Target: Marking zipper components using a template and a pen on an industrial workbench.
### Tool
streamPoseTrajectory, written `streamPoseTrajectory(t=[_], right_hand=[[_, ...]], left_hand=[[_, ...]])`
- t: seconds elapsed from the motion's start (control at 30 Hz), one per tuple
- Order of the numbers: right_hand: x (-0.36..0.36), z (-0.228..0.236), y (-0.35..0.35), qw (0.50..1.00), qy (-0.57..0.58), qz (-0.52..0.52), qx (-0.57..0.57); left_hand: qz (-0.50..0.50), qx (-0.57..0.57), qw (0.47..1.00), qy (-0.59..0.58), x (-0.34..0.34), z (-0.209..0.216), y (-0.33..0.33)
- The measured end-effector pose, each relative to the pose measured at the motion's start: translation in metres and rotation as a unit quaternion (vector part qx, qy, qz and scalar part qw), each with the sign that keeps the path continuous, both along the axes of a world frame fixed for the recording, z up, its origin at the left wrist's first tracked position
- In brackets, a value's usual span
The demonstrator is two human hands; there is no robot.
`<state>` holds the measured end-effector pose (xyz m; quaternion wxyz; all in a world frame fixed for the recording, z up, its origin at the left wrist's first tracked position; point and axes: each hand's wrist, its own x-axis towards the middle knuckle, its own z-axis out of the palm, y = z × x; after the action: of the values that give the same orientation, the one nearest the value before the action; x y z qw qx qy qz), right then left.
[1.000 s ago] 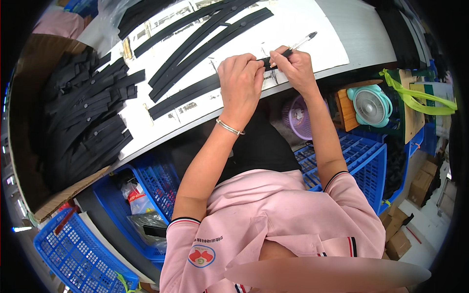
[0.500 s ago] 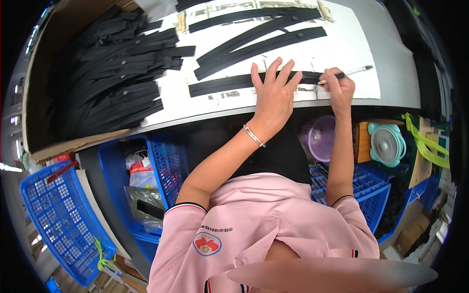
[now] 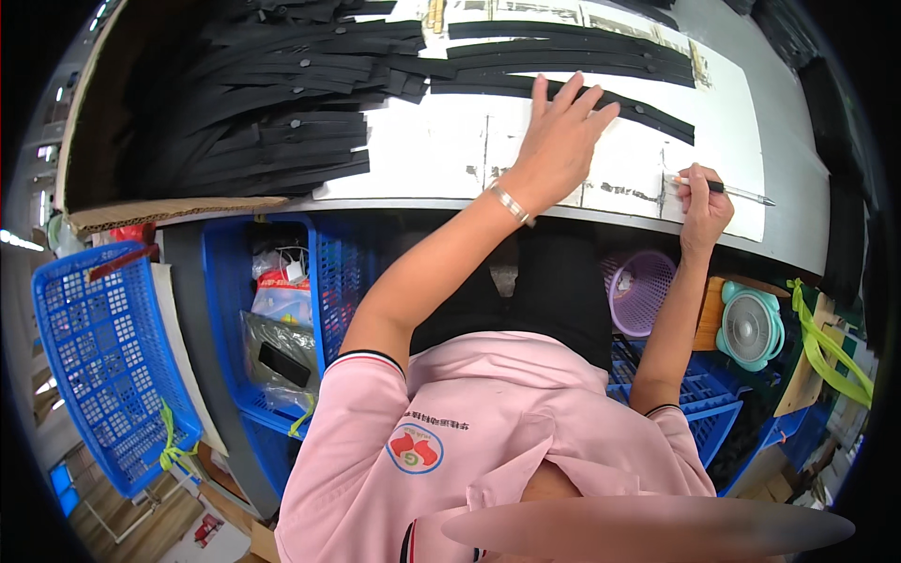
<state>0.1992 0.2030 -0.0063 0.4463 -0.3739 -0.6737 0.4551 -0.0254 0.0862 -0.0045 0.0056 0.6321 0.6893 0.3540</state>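
My left hand (image 3: pixel 561 150) is spread flat, its fingertips resting on a long black fabric strip (image 3: pixel 648 114). That strip lies slightly slanted on a white board (image 3: pixel 422 155) bearing dark marked lines. Beyond it, more black strips (image 3: pixel 563 42) lie side by side. My right hand (image 3: pixel 706 214) is closed around a pen (image 3: pixel 746 195) with a black grip and a clear barrel. It hovers over or rests at the board's near right part, apart from the strip; contact is unclear.
A cardboard box (image 3: pixel 178 214) on the left holds a heap of black strips (image 3: pixel 272 150) that spills onto the board. Below the table edge are blue baskets (image 3: pixel 338 291), a purple bin (image 3: pixel 643 300) and a teal fan (image 3: pixel 751 328). Another blue basket (image 3: pixel 113 375) stands far left.
The strip that lay along the board's near edge has slid away from me, under my left hand. My right hand with the pen has come off the strip. The whole view has shifted.
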Motion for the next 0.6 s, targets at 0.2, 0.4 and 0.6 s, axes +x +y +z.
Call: streamPoseTrajectory(t=[0.2,0.4,0.6], right_hand=[[-0.002,0.004,0.0,1.0,-0.019,0.001,0.003],[-0.002,0.003,0.0,1.0,-0.017,-0.004,0.004],[-0.004,0.004,-0.001,0.999,-0.03,0.008,0.017]], left_hand=[[0.144,0.0,0.99,-0.01,-0.036,0.004,-0.121],[0.325,-0.037,0.931,0.161,-0.1,0.017,-0.201],[0.36,-0.013,0.917,0.173,-0.142,0.017,-0.211]])
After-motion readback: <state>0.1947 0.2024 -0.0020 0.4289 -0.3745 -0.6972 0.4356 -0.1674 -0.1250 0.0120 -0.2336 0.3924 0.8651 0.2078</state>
